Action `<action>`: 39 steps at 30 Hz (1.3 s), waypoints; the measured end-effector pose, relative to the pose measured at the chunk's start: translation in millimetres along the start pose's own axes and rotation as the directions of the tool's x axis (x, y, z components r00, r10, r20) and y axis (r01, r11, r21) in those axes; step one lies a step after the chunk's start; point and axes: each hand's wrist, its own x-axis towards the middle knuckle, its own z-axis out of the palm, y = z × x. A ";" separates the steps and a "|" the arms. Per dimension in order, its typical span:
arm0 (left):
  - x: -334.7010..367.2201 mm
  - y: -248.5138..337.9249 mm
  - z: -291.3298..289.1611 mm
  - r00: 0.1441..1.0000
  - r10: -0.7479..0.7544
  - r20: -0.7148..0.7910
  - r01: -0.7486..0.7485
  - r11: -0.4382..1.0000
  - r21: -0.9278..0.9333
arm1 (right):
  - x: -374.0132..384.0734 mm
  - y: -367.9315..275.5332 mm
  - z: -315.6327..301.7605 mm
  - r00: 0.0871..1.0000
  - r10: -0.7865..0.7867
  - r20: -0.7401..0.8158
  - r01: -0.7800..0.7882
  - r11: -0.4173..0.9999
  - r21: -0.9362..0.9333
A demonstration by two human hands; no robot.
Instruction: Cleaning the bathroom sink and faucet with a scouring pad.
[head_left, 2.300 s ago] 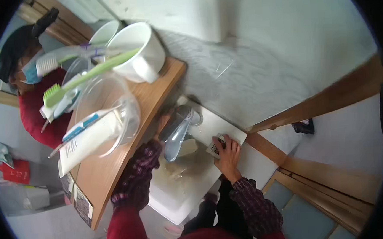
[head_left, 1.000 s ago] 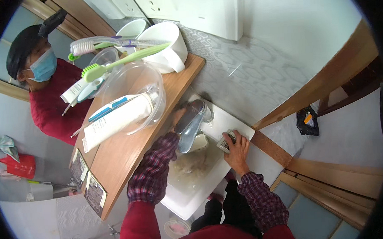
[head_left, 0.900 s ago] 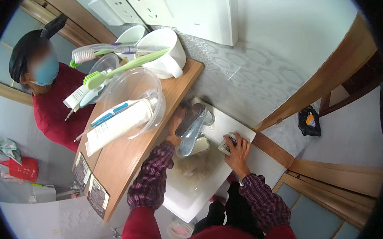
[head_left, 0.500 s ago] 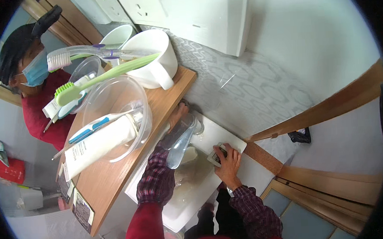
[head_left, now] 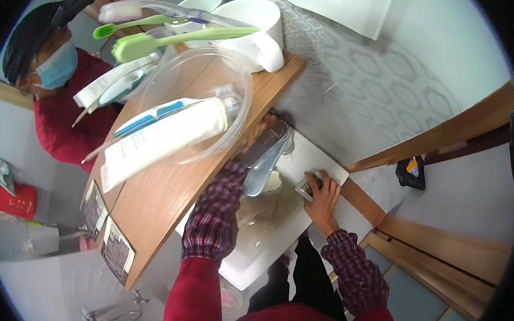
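While half behind wooden shelf [head_left: 151,224] and faucet [head_left: 264,170], left hand [head_left: 259,132] unclear in grip, right hand [head_left: 324,200] around block [head_left: 309,185]

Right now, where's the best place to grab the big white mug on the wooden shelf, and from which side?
I'd take the white mug by its handle, coming from your right: the handle juts out near the right end of the wooden shelf, with open space beside it. The left looks worse, since a green toothbrush sticks out that way.
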 end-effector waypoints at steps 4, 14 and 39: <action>-35.6 -1.5 -5.2 0.941 -0.267 0.208 0.295 0.948 -0.118 | 2.0 -1.9 4.9 1.000 -0.023 -0.011 0.023 0.999 -0.029; -128.3 -12.2 -12.0 0.993 -0.091 -0.074 0.085 0.994 -0.075 | 0.1 -4.4 5.8 1.000 -0.017 0.000 0.017 1.000 -0.026; -46.7 -12.2 71.0 0.881 -0.470 -0.056 0.416 0.825 -0.382 | 3.8 -6.3 14.0 0.997 -0.054 0.055 0.062 0.986 -0.157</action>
